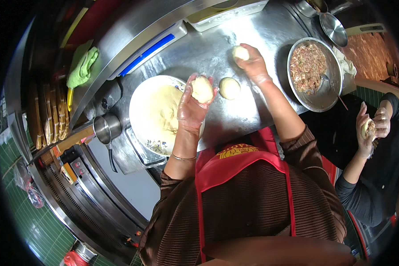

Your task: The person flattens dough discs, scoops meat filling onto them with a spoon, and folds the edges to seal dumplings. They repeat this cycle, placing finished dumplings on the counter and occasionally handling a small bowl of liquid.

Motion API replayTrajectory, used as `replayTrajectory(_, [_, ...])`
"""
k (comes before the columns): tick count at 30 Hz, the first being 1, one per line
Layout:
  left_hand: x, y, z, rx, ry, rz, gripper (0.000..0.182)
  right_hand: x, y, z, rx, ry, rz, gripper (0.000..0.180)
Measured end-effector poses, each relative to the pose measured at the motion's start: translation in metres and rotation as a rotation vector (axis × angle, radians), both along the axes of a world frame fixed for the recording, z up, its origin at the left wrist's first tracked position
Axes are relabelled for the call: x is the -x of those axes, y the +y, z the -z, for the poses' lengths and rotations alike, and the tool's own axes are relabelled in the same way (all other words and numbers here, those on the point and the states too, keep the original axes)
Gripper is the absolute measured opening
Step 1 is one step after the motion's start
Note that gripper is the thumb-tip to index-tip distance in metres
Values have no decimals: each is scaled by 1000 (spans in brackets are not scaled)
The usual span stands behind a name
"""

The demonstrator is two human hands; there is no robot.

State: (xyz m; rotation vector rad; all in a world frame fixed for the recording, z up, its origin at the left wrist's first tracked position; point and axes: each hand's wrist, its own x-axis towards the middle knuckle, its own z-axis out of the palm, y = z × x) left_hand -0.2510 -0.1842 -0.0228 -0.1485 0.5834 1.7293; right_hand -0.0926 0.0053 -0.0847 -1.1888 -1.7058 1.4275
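Note:
On the upturned palm of my left hand point(192, 111) rests a lump of pale dough point(202, 89), with the fingers curled around it. This hand is over the right side of a large white bowl point(147, 148) with a floral pattern, which holds a soft mass of dough point(163, 106). My right hand point(254, 66) grips a smaller round piece of dough point(240, 53) farther out over the steel counter. Between the two hands, a smooth dough ball point(229, 88) lies on the metal. Both hands appear to wear thin clear gloves.
A steel bowl point(337, 94) of minced filling with a spoon point(324, 77) stands on the right. Beside it, a co-worker's gloved hands point(365, 123) hold filled dough. A saucepan point(107, 129) is left of the white bowl. Plastic containers point(181, 30) line the back of the steel counter point(216, 128).

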Motion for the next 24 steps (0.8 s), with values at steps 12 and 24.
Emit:
replayTrajectory(12, [-33, 19, -26, 20, 283, -60, 52, -2, -106, -113, 536, 637, 149, 66])
replayTrajectory(24, [-73, 19, -84, 48, 442, 32, 63, -29, -102, -150, -62, 568, -169, 66])
